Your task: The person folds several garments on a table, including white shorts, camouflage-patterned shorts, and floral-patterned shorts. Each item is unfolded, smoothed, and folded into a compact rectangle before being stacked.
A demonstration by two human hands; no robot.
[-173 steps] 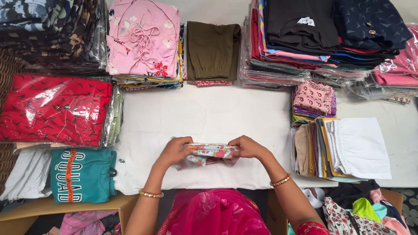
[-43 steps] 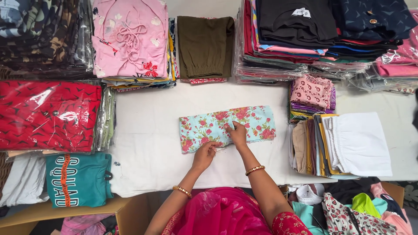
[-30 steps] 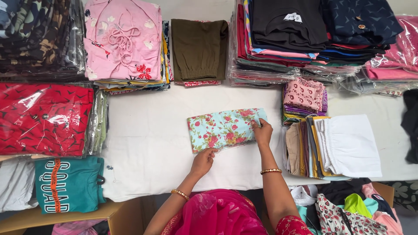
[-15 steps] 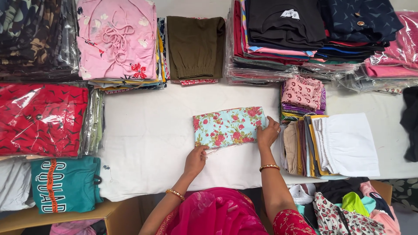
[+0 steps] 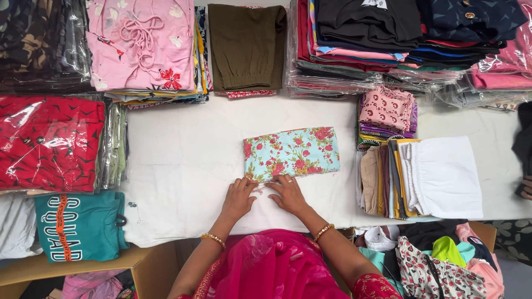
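Folded floral garment (image 5: 292, 153), light blue with red and pink roses, lies flat as a neat rectangle, slightly tilted, on the white table cover (image 5: 183, 166). Its near edge sits just beside the fanned stack of folded trousers (image 5: 388, 177), to that stack's left.

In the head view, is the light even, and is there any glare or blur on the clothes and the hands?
Head view: light is soft and even, with faint shadows under the left hand and right hand; white glare streaks the plastic over the red packed garment; the floral folded cloth is sharp; the edges bend slightly, as with a wide lens.
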